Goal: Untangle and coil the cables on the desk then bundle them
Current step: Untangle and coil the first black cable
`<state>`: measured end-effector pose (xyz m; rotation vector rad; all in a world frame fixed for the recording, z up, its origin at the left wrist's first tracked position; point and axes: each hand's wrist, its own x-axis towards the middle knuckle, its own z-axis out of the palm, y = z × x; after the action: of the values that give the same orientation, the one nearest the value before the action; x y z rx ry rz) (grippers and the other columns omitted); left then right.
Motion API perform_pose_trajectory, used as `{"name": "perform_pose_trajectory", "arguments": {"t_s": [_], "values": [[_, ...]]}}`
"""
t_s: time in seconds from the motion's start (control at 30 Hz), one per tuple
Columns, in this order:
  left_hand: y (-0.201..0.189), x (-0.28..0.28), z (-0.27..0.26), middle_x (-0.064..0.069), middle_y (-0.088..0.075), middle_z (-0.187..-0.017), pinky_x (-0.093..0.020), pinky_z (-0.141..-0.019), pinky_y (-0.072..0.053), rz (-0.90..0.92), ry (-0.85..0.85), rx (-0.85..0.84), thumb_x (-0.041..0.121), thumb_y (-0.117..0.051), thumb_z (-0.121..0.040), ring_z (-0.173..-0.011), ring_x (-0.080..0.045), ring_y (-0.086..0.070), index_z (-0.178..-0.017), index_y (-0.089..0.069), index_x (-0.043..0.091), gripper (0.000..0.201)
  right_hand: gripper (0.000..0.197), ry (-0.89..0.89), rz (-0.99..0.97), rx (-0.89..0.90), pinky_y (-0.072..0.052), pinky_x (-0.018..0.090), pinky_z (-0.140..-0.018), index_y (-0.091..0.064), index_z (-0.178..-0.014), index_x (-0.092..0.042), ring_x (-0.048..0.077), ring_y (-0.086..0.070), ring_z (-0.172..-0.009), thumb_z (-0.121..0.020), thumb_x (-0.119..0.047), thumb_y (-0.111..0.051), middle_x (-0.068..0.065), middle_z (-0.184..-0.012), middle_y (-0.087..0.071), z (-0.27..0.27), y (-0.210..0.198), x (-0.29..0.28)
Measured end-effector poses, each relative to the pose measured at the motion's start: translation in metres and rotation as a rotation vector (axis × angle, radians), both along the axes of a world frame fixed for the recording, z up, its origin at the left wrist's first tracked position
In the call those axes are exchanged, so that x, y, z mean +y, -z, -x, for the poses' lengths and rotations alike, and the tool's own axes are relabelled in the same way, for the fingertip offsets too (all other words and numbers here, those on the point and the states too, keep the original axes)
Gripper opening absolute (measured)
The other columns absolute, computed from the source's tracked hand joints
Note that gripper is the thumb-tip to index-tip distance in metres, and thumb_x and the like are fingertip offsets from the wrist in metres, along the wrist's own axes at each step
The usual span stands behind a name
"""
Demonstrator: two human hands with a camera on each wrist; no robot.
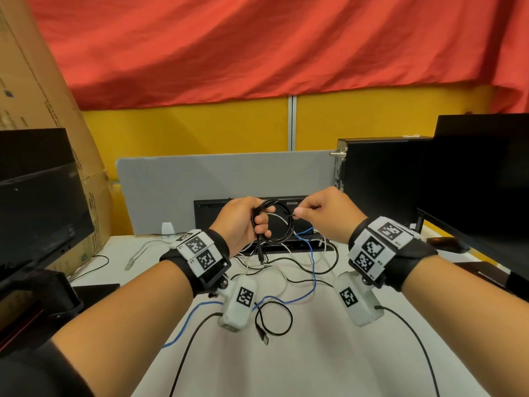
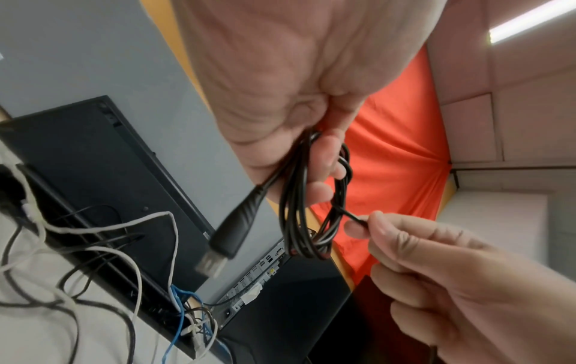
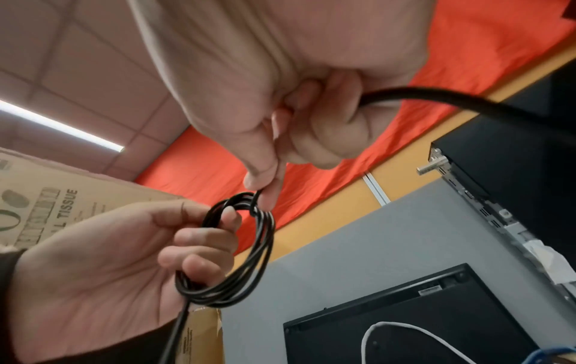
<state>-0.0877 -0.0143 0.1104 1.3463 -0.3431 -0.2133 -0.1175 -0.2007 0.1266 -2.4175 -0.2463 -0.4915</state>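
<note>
My left hand (image 1: pixel 246 222) grips a coil of thin black cable (image 1: pixel 279 224), raised above the white desk (image 1: pixel 315 362). In the left wrist view the black coil (image 2: pixel 296 211) runs through my curled fingers, and its USB plug (image 2: pixel 215 258) dangles below. My right hand (image 1: pixel 329 216) pinches the loose end of the same cable at the coil's right side. The pinch between thumb and forefinger shows in the right wrist view, just above the coil (image 3: pixel 249 251). A tangle of white, black and blue cables (image 1: pixel 286 270) lies on the desk beneath both hands.
A black keyboard (image 1: pixel 286 222) leans against a grey divider (image 1: pixel 223 184) behind the tangle. Monitors stand at left (image 1: pixel 37 207) and right (image 1: pixel 481 179), with a black computer case (image 1: pixel 378 179) beside the right one. A cardboard box (image 1: pixel 43 96) rises at far left.
</note>
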Motion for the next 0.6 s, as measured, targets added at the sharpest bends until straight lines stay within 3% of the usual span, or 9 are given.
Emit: {"name": "perform_pose_trajectory", "arguments": {"t_s": [0.07,0.13,0.27,0.33,0.4,0.5,0.6], "values": [[-0.002,-0.002,0.001,-0.003,-0.023,-0.057,-0.031,-0.055,-0.041,-0.099,0.003,-0.029,0.029,-0.033,-0.104,-0.047,-0.016,-0.026,-0.089,-0.057,-0.001,0.041,0.018,-0.001,0.048,-0.013,-0.055,0.033,-0.069,-0.076,-0.085,-0.023,0.016,-0.065,-0.072,-0.092,-0.031,-0.061,-0.001,-0.073,-0.071,-0.001,0.002,0.001],[-0.003,-0.002,0.002,-0.003,-0.022,-0.057,-0.030,-0.055,-0.043,-0.160,0.028,-0.050,0.033,-0.036,-0.105,-0.047,-0.016,-0.026,-0.091,-0.056,0.000,0.041,0.017,-0.013,0.075,-0.037,-0.056,0.037,-0.076,-0.075,-0.088,-0.023,0.019,-0.066,-0.080,-0.092,-0.031,-0.061,0.001,-0.080,-0.072,-0.002,0.003,-0.001],[-0.001,0.000,0.003,-0.002,-0.029,-0.064,-0.030,-0.064,-0.043,-0.091,0.053,0.006,0.023,-0.032,-0.107,-0.056,-0.014,-0.029,-0.089,-0.052,0.002,0.034,0.018,-0.033,0.265,-0.168,-0.043,0.029,-0.078,-0.074,-0.101,-0.019,0.019,-0.057,-0.093,-0.095,-0.022,-0.057,-0.003,-0.090,-0.061,-0.009,0.006,-0.010],[-0.001,-0.001,0.004,0.001,-0.028,-0.060,-0.027,-0.059,-0.040,-0.017,0.036,0.040,0.023,-0.032,-0.107,-0.054,-0.011,-0.025,-0.086,-0.051,0.005,0.034,0.021,-0.007,0.418,-0.263,-0.036,0.029,-0.077,-0.073,-0.109,-0.021,0.019,-0.046,-0.093,-0.096,-0.020,-0.056,-0.001,-0.094,-0.055,-0.013,0.011,-0.015],[-0.001,-0.004,0.006,0.004,-0.028,-0.055,-0.025,-0.054,-0.035,0.048,0.035,0.075,0.023,-0.034,-0.106,-0.049,-0.010,-0.023,-0.082,-0.050,0.007,0.033,0.024,0.021,0.449,-0.317,-0.032,0.027,-0.074,-0.071,-0.114,-0.021,0.016,-0.041,-0.090,-0.095,-0.019,-0.057,-0.001,-0.095,-0.051,-0.015,0.017,-0.018],[-0.002,-0.009,0.008,0.005,-0.026,-0.053,-0.023,-0.049,-0.031,0.133,0.048,0.110,0.025,-0.036,-0.105,-0.044,-0.008,-0.021,-0.080,-0.048,0.009,0.032,0.023,0.045,0.317,-0.300,-0.042,0.027,-0.073,-0.072,-0.113,-0.017,0.022,-0.057,-0.087,-0.094,-0.020,-0.059,0.004,-0.092,-0.061,-0.016,0.023,-0.012],[0.000,-0.015,0.008,0.006,-0.027,-0.052,-0.022,-0.045,-0.033,0.212,0.054,0.121,0.028,-0.037,-0.105,-0.043,-0.008,-0.021,-0.081,-0.048,0.010,0.032,0.015,0.058,-0.011,-0.226,-0.053,0.024,-0.072,-0.078,-0.099,-0.015,0.016,-0.067,-0.074,-0.090,-0.017,-0.065,0.004,-0.081,-0.073,-0.013,0.028,-0.006]]}}
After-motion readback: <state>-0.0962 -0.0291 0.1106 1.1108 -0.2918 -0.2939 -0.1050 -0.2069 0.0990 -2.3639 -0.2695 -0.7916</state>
